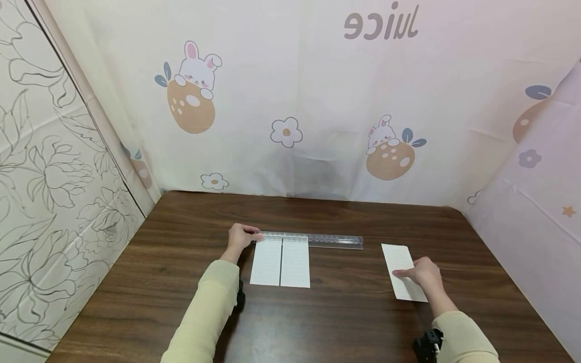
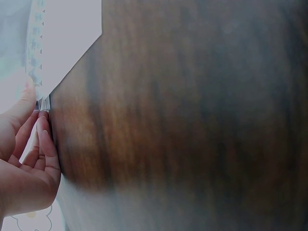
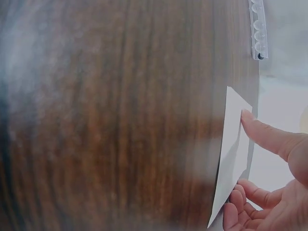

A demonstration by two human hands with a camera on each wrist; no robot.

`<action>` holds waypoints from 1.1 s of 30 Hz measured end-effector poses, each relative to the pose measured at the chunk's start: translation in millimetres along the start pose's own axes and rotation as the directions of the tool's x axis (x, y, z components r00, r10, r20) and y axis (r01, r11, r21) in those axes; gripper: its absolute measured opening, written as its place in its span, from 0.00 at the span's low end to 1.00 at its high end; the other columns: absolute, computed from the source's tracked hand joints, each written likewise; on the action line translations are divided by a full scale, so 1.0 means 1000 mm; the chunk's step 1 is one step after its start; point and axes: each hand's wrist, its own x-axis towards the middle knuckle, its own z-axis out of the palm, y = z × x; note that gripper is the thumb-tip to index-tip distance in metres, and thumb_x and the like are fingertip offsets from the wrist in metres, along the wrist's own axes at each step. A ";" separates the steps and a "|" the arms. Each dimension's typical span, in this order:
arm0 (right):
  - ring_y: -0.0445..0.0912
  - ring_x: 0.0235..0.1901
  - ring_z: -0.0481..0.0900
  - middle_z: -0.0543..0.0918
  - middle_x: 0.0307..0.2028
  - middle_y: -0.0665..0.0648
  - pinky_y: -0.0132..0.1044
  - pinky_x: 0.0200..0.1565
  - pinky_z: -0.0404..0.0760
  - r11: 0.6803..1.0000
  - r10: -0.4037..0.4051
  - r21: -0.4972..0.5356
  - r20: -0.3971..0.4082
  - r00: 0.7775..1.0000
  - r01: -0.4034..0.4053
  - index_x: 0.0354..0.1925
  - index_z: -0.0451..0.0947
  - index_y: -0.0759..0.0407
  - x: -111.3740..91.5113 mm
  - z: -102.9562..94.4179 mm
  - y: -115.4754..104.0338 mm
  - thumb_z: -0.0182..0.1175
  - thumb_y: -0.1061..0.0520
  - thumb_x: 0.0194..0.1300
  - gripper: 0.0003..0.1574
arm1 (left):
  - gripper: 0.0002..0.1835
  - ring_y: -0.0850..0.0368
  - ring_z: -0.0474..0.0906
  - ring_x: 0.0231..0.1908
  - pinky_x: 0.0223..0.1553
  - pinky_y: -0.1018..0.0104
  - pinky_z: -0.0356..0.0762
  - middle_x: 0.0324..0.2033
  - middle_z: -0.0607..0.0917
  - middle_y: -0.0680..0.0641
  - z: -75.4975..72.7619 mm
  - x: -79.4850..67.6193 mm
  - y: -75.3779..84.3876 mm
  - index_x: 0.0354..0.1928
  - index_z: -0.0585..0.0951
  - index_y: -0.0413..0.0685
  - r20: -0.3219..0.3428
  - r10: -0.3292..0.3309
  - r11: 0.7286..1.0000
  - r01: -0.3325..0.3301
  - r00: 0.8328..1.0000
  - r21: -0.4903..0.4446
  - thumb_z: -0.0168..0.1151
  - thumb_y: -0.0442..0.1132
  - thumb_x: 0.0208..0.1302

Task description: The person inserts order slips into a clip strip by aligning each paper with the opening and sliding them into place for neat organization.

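A clear, ruler-like plastic strip (image 1: 336, 241) lies crosswise on the brown table. My left hand (image 1: 242, 238) pinches its left end, thumb on top and fingers underneath, as the left wrist view shows. Two white lined paper sheets, one on the left (image 1: 266, 262) and one on the right (image 1: 295, 263), lie side by side with a narrow dark gap between them, their top edges at the strip. Off to the right, my right hand (image 1: 426, 275) holds another white paper sheet (image 1: 396, 258), thumb on its face. In the right wrist view that sheet (image 3: 233, 144) is tilted.
The wood-grain table (image 1: 345, 317) ends at the back against a curtain (image 1: 254, 101) printed with rabbits and flowers. A white panel with flower line drawings (image 1: 59, 176) borders the left side. Black wrist devices (image 1: 428, 345) sit at both sleeves.
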 end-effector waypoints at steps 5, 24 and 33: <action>0.67 0.41 0.68 0.69 0.40 0.78 0.53 0.42 0.69 0.999 0.029 0.025 -0.023 0.999 -0.029 0.42 0.62 0.82 0.000 0.002 0.002 0.70 0.45 0.41 0.48 | 0.11 0.50 0.74 0.39 0.39 0.59 0.72 0.34 0.83 0.44 0.001 0.000 0.002 0.29 0.85 0.41 0.002 -0.027 1.000 0.027 1.000 0.003 0.71 0.39 0.44; 0.67 0.42 0.63 0.64 0.39 0.78 0.55 0.40 0.66 0.991 0.055 0.125 -0.146 0.988 -0.036 0.41 0.60 0.78 -0.002 0.010 0.002 0.73 0.52 0.36 0.45 | 0.11 0.49 0.75 0.40 0.40 0.58 0.72 0.34 0.83 0.44 0.002 0.002 -0.001 0.30 0.85 0.42 -0.001 -0.014 1.000 0.014 1.000 0.014 0.71 0.40 0.44; 0.67 0.41 0.65 0.68 0.39 0.78 0.54 0.40 0.67 0.990 0.048 0.139 -0.134 0.990 -0.029 0.44 0.60 0.77 -0.003 0.006 0.003 0.71 0.55 0.39 0.42 | 0.11 0.49 0.74 0.40 0.40 0.58 0.72 0.35 0.83 0.43 0.000 0.002 0.000 0.30 0.85 0.42 -0.001 -0.017 1.000 0.017 1.000 0.010 0.72 0.40 0.43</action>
